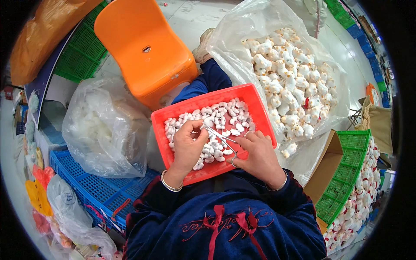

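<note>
A red plastic tray [158, 130] rests on my lap, holding many small white plush pieces [211, 149]. Over its middle, my right hand [258, 158] grips slim ring-handled metal forceps [222, 136], a thumb in one ring and the handles spread apart. The forceps' tips point left, toward my left hand [189, 145]. That hand is closed in a pinch at the tips, thumb against fingers; what lies between them is mostly hidden.
Right of the tray, a clear plastic bag [234, 41] holds many white stuffed toys [288, 82]. An orange chair [143, 47] stands ahead. To the left are a bag of white stuffing [102, 125] and a blue crate [93, 182]; a green crate [346, 169] stands right, beside a cardboard box [325, 162].
</note>
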`<state>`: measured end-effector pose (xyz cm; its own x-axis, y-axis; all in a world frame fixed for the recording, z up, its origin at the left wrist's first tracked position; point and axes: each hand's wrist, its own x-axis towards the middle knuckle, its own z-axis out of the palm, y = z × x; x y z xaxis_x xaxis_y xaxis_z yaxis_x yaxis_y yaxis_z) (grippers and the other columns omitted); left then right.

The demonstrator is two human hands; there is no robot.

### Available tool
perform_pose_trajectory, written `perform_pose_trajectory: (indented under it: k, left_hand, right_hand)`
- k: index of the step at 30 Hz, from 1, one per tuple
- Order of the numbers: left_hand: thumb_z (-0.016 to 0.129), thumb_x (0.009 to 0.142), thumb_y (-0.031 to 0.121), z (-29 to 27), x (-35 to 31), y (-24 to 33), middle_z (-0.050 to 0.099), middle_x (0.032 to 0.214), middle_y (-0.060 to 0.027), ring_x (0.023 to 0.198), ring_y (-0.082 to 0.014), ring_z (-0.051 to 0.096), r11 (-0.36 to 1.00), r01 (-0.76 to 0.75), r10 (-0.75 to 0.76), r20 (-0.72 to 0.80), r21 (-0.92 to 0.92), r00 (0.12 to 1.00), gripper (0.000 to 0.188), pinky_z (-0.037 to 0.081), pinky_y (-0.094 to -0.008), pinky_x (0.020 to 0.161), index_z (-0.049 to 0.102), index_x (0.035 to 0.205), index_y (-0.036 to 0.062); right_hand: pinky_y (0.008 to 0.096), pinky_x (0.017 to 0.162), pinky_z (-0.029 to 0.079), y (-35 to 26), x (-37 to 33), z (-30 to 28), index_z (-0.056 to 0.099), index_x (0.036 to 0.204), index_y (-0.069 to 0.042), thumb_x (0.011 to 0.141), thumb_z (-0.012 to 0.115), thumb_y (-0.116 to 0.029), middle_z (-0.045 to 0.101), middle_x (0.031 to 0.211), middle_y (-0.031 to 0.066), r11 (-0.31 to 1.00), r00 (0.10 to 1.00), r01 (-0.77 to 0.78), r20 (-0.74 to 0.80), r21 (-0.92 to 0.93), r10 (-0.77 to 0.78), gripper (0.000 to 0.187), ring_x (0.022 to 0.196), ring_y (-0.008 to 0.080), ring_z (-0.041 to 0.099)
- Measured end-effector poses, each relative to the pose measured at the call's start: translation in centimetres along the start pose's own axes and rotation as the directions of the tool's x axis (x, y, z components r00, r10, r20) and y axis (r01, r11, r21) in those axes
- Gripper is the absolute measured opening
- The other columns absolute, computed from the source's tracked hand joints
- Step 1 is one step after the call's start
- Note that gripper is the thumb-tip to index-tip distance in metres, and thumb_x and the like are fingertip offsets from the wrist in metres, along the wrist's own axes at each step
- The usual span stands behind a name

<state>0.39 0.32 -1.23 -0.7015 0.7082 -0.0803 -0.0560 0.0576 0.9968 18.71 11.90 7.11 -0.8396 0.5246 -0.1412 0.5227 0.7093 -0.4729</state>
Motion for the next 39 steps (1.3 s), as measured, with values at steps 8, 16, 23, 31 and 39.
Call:
perform_pose_trajectory:
  k: [8, 16, 23, 31, 39]
  left_hand:
    - [0.069, 0.096, 0.0, 0.2, -0.2, 0.6, 0.07, 0.098, -0.0056, 0.078, -0.0073, 0.066, 0.991, 0.066, -0.068, -0.019, -0.118, 0.998, 0.017, 0.056, -0.0224, 0.067, 0.067, 0.111, -0.006]
    - [0.068, 0.097, 0.002, 0.4, -0.5, -0.1, 0.069, 0.089, -0.0026, 0.076, -0.006, 0.064, 0.976, 0.109, -0.104, 0.032, -0.187, 0.994, 0.013, 0.054, -0.0211, 0.068, 0.067, 0.109, -0.0041]
    - [0.065, 0.098, 0.003, -0.8, 0.3, -0.1, 0.072, 0.091, -0.0071, 0.076, -0.0084, 0.065, 0.848, 0.244, -0.225, 0.099, -0.469, 0.969, 0.011, 0.054, -0.0222, 0.069, 0.066, 0.108, -0.0003]
    - [0.063, 0.1, 0.004, -0.5, 0.0, 0.1, 0.073, 0.093, -0.0068, 0.076, -0.0085, 0.064, 0.835, 0.268, -0.219, 0.156, -0.48, 0.963, 0.013, 0.053, -0.0227, 0.07, 0.065, 0.112, 0.0015]
    - [0.065, 0.1, 0.004, -0.1, -0.2, 0.4, 0.072, 0.093, -0.0076, 0.076, -0.008, 0.065, 0.88, 0.2, -0.188, 0.07, -0.43, 0.98, 0.012, 0.054, -0.0215, 0.068, 0.065, 0.111, 0.001]
  right_hand:
    - [0.0479, 0.07, 0.05, -0.3, 0.2, 0.1, 0.069, 0.093, -0.005, 0.084, 0.077, -0.031, 0.066, 0.074, 0.014, 0.987, 0.99, -0.01, 0.137, 0.157, -0.012, 0.029, 0.075, 0.0356, 0.066]
    - [0.0476, 0.069, 0.051, -1.7, 0.5, 1.2, 0.068, 0.092, -0.003, 0.086, 0.077, -0.034, 0.066, 0.074, 0.0155, 0.968, 0.993, -0.041, 0.119, 0.246, 0.012, 0.033, 0.074, 0.0365, 0.067]
    - [0.0442, 0.083, 0.048, 0.6, -0.2, -0.7, 0.069, 0.111, -0.005, 0.077, 0.082, -0.033, 0.067, 0.096, 0.0122, 0.983, 0.998, 0.05, 0.038, 0.175, -0.058, 0.046, 0.096, 0.0328, 0.063]
    - [0.0432, 0.087, 0.048, 0.7, 0.5, -0.1, 0.071, 0.117, -0.006, 0.074, 0.084, -0.034, 0.066, 0.107, 0.0119, 0.988, 0.994, 0.105, 0.03, 0.113, -0.109, 0.052, 0.107, 0.0327, 0.059]
    - [0.0435, 0.08, 0.048, 0.5, 0.5, -0.4, 0.073, 0.115, -0.006, 0.081, 0.08, -0.031, 0.068, 0.088, 0.0107, 0.972, 0.984, 0.044, 0.157, 0.23, -0.081, 0.043, 0.086, 0.0291, 0.067]
